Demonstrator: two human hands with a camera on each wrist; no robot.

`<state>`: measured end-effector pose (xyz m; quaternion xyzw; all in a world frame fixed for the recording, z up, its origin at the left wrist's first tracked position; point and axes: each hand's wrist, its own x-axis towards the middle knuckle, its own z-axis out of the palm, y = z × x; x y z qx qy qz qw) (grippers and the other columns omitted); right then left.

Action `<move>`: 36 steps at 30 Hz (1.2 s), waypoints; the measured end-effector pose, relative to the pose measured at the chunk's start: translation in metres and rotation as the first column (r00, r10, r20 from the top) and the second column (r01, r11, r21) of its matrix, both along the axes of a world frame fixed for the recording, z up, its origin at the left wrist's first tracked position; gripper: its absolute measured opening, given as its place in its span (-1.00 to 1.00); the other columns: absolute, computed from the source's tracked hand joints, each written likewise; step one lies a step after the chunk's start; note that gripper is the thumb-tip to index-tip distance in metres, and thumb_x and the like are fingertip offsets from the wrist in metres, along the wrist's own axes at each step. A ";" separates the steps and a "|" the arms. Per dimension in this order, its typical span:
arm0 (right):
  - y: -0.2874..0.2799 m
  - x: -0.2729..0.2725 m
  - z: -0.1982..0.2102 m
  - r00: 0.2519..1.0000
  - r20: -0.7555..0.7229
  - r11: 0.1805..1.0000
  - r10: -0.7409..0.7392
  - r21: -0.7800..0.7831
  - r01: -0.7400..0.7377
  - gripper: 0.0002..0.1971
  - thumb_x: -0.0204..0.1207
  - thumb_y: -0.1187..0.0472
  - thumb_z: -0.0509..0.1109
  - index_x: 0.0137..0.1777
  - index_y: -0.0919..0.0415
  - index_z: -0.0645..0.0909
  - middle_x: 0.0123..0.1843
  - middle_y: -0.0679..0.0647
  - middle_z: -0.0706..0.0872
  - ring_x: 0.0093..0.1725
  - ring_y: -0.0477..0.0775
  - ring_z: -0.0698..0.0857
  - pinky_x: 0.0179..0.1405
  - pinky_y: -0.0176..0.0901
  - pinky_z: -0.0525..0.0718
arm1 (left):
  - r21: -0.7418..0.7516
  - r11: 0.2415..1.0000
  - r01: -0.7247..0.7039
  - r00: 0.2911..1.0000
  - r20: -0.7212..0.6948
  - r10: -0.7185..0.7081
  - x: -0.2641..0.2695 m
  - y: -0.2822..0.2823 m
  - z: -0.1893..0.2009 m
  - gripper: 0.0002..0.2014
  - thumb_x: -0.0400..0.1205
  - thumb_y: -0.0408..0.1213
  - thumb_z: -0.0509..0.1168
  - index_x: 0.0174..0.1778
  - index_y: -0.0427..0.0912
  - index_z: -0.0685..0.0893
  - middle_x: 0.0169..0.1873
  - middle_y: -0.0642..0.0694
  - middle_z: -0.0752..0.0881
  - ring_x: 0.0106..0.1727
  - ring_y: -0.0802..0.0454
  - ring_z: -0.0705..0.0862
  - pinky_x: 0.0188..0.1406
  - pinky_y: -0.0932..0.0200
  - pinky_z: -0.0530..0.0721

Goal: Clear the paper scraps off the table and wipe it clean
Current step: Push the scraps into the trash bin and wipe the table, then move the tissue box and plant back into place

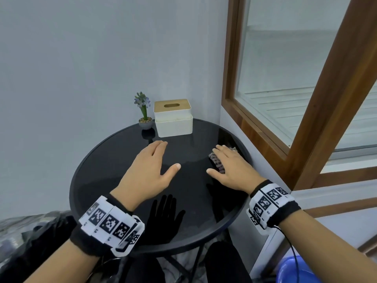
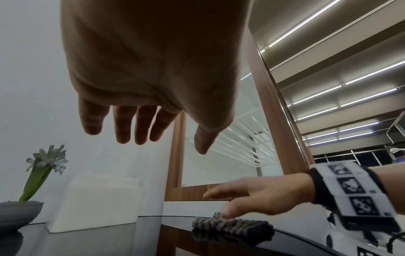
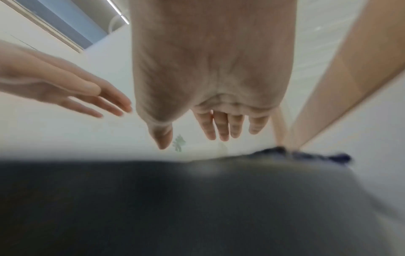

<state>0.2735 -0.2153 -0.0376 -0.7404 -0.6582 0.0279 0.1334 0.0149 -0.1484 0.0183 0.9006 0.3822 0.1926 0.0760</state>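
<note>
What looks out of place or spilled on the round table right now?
Nothing stands out. The right hand lies flat over the cloth; the left hand hovers open. The tissue box and potted flower stand upright on the table.

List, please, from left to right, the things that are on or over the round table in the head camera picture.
Potted plant → left hand → tissue box → right hand, lying flat on the cloth.
</note>
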 end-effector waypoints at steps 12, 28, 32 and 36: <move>0.064 -0.024 0.063 0.999 -0.042 0.999 0.035 -0.034 -0.036 -0.19 0.54 -0.22 0.30 0.66 0.14 0.08 0.66 0.13 0.28 0.58 0.17 0.36 0.48 0.03 0.40 | -0.118 0.990 -0.076 0.997 -0.035 0.073 0.030 0.083 0.000 -0.21 0.62 0.17 0.26 0.67 -0.17 0.18 0.62 -0.08 0.25 0.57 -0.12 0.34 0.45 0.02 0.39; 0.220 0.025 0.055 0.977 -0.179 0.988 -0.116 -0.124 0.094 -0.28 0.37 -0.24 0.45 0.40 0.20 0.40 0.19 0.20 0.64 0.08 0.19 0.66 0.05 0.03 0.65 | -0.281 0.939 -0.199 0.979 -0.010 0.205 0.077 0.242 -0.015 -0.43 0.53 0.06 0.42 0.35 -0.21 0.53 0.12 -0.09 0.65 0.17 -0.08 0.62 -0.01 0.18 0.45; 0.234 0.027 0.046 0.961 -0.248 0.986 -0.124 -0.141 0.090 -0.35 0.40 -0.19 0.46 0.35 0.22 0.47 0.18 0.18 0.66 0.09 0.18 0.66 0.06 -0.02 0.64 | -0.325 0.919 -0.223 0.972 0.003 0.236 0.083 0.258 -0.018 -0.46 0.51 0.08 0.45 0.26 -0.23 0.58 0.10 -0.13 0.70 0.10 -0.08 0.63 -0.06 0.18 0.50; 0.236 0.026 0.041 0.942 -0.308 0.988 -0.129 -0.119 0.097 -0.52 0.51 -0.01 0.45 0.30 0.28 0.53 0.18 0.24 0.68 0.12 0.22 0.66 0.04 -0.11 0.58 | -0.325 0.922 -0.208 0.973 0.027 0.229 0.081 0.260 -0.018 -0.51 0.52 0.05 0.47 0.23 -0.21 0.66 0.08 -0.13 0.77 0.14 -0.09 0.69 -0.02 0.18 0.54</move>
